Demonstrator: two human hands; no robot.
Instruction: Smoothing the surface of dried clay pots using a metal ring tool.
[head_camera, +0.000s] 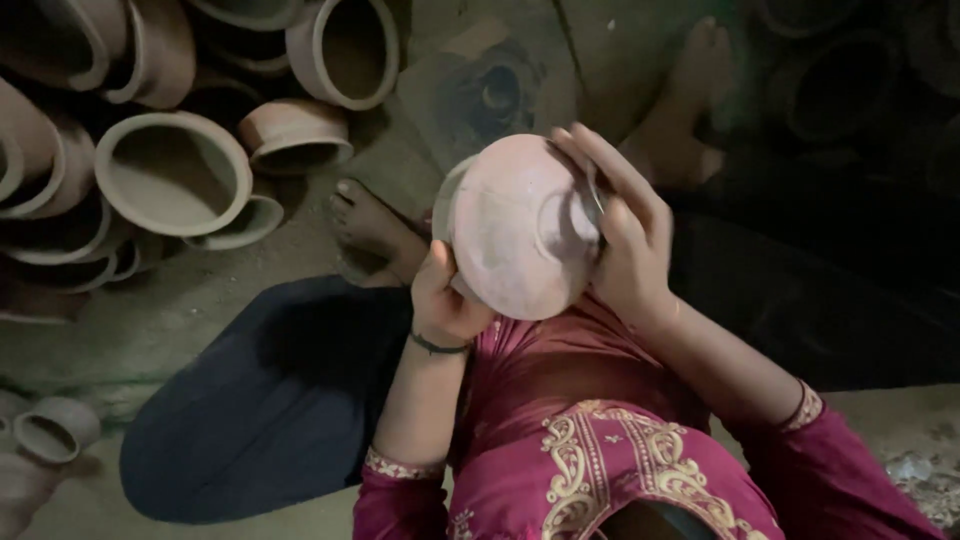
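I hold a round pinkish clay pot (515, 225) upside down in front of my chest, its curved bottom facing me. My left hand (445, 295) grips its lower left rim from below. My right hand (625, 230) lies over the pot's right side, fingers curled on the surface, with a thin dark tool seemingly pressed under them; I cannot tell what it is. A dark bangle sits on my left wrist.
Stacked unfired clay pots (170, 170) fill the upper left, more lie at the lower left (55, 425) and dark ones at the upper right (830, 90). My bare feet (375, 230) rest on the dirt floor. A flat stone slab (480, 85) lies ahead.
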